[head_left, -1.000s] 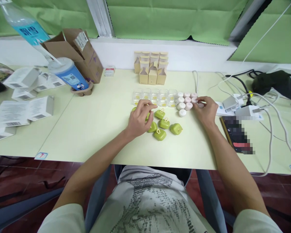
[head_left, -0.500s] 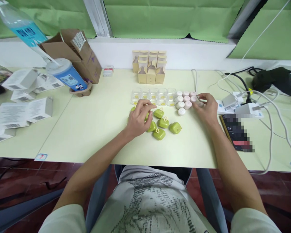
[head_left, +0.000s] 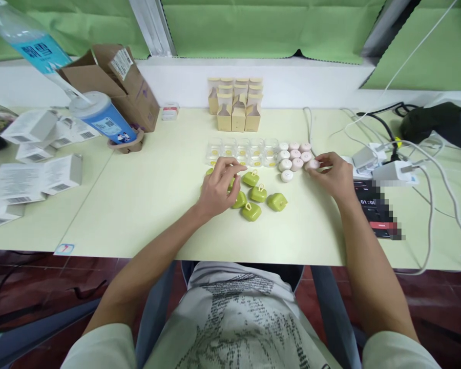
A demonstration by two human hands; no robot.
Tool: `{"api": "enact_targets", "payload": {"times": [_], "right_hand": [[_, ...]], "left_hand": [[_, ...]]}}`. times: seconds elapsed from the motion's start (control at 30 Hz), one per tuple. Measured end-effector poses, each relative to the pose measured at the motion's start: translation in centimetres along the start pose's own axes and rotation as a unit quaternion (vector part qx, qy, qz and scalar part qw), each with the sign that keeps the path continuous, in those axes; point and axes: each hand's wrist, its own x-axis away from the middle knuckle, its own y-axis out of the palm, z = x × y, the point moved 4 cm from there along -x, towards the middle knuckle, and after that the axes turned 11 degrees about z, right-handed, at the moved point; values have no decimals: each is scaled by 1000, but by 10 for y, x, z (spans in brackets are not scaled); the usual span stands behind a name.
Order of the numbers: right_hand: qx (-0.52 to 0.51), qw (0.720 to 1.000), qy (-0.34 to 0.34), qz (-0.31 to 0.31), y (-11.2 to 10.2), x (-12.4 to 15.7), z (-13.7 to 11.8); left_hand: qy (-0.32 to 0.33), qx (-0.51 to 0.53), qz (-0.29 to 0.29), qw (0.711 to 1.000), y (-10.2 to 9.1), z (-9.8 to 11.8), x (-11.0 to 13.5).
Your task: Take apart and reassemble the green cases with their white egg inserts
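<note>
Several small green rounded cases with yellow loops (head_left: 251, 211) lie loosely on the table. Over the left ones hovers my left hand (head_left: 219, 188), fingers bent but apart, nothing seen between them; it partly hides those cases. To the right, small round white and pink pieces (head_left: 296, 164) sit in a close cluster. At the cluster's right edge my right hand (head_left: 336, 177) pinches one pinkish round piece (head_left: 312, 165) between thumb and fingers. Clear plastic trays (head_left: 256, 152) with yellow spots stand in a row left of the cluster.
Open kraft boxes (head_left: 238, 119) stand by the wall. Rightward are a phone (head_left: 376, 210), a power strip with white chargers (head_left: 392, 174) and loose cables. White boxes (head_left: 36, 177), a cardboard box (head_left: 130, 84), a blue cup (head_left: 103, 118) and a bottle (head_left: 38, 48) occupy the left.
My right hand has shifted slightly right and down, and the pinkish piece in its fingertips now shows more clearly. My left hand has hardly moved.
</note>
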Motion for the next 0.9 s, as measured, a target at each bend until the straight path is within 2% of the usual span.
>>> {"api": "enact_targets", "payload": {"times": [0.27, 0.63, 0.9], "right_hand": [[31, 991, -117, -63, 5, 4, 1], [37, 990, -125, -47, 4, 5, -4], [0, 997, -70, -12, 5, 6, -4]], "left_hand": [[8, -5, -1, 1000, 0, 1, 0], [0, -10, -18, 1000, 2, 2, 2], [10, -10, -18, 1000, 2, 4, 1]]}}
